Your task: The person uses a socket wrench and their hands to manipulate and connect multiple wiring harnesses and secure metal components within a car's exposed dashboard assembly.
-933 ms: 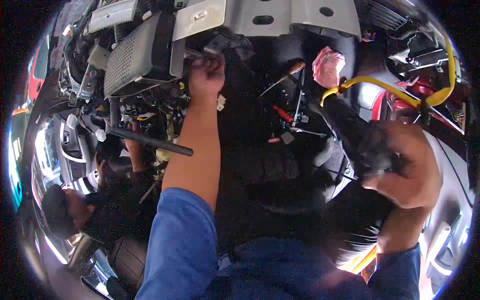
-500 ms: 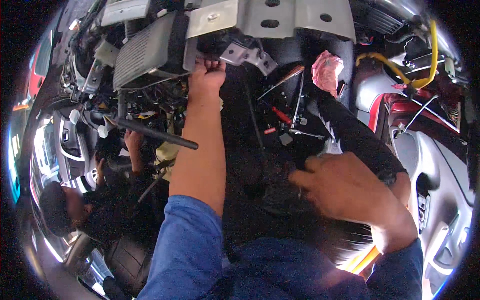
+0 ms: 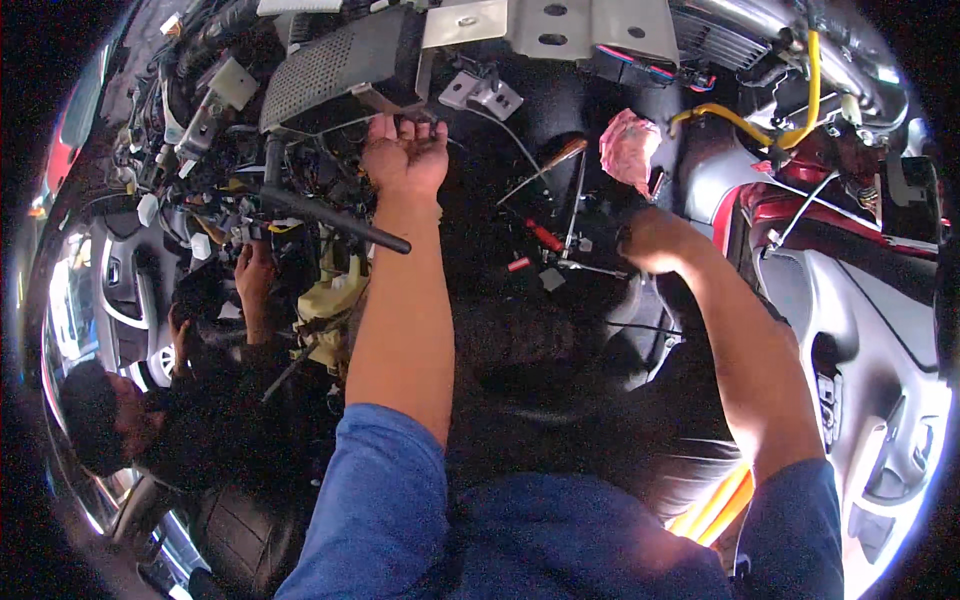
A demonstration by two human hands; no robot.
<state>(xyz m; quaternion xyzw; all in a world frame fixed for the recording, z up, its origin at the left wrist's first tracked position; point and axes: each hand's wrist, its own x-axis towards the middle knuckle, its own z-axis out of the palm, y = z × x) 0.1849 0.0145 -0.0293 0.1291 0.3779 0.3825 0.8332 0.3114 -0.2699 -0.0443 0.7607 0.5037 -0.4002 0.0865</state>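
Seemingly we're partway, wiring (image 3: pixel 310 165) bared, perforated box (image 3: pixel 340 75) mounted, our left hand (image 3: pixel 405 158) and right hand (image 3: pixel 655 240) curled, any hold unclear

Dim, grainy middle in deep shadow; hard light at right glares off the door (image 3: pixel 850 325); the right hand (image 3: pixel 660 240) darkens toward its fingertips; fisheye bends the edges

yellow cable (image 3: pixel 814 85) above a grey door panel (image 3: pixel 865 335); dark-clothed co-worker (image 3: pixel 215 410) at left.

Room between left forearm (image 3: pixel 408 310) and red tool (image 3: pixel 543 235); black bar (image 3: pixel 335 218) overlaps forearm.
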